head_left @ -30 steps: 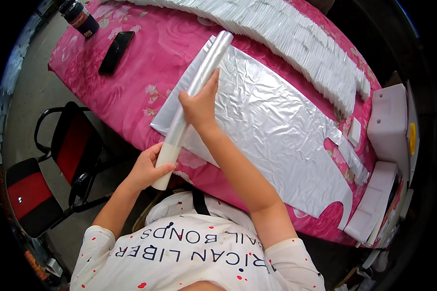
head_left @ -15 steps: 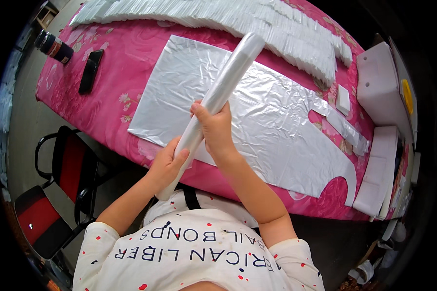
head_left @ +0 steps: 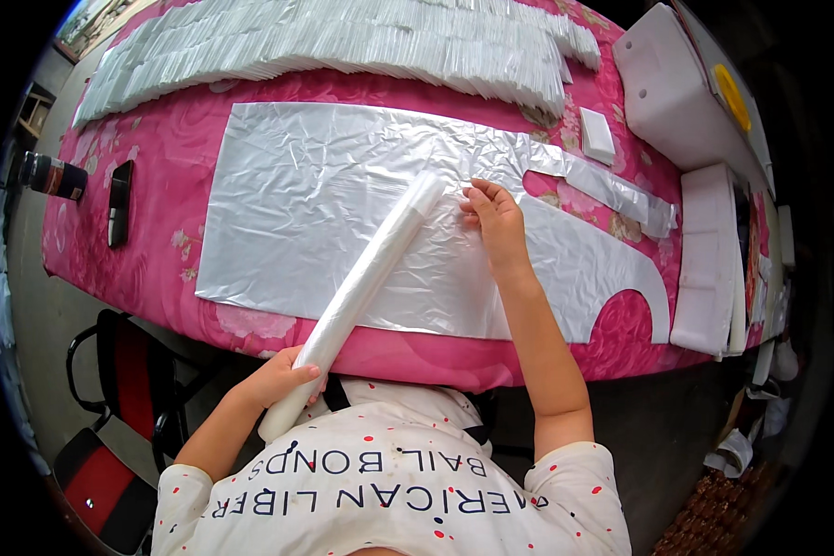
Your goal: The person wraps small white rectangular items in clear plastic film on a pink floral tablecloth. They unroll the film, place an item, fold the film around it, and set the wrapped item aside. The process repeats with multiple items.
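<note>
1. Left hand (head_left: 283, 378) closed round long, white plastic roll (head_left: 357, 298), slanting over crinkled silver plastic sheet (head_left: 454, 283).
2. Right hand (head_left: 496, 222) half-curled beside roll's far end; any pinch unclear.
3. Firm, uncrushing left grip should steady it.

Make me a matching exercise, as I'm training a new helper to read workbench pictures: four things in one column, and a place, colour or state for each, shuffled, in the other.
Things
1. Roll
2. Phone
3. Chair
4. Sheet

Places, colours, states
A. Red and black
B. Silvery, spread on the pink cloth
C. Held in the left grip
D. Just right of the bottle

Pairs: 1-C, 2-D, 3-A, 4-B
</note>
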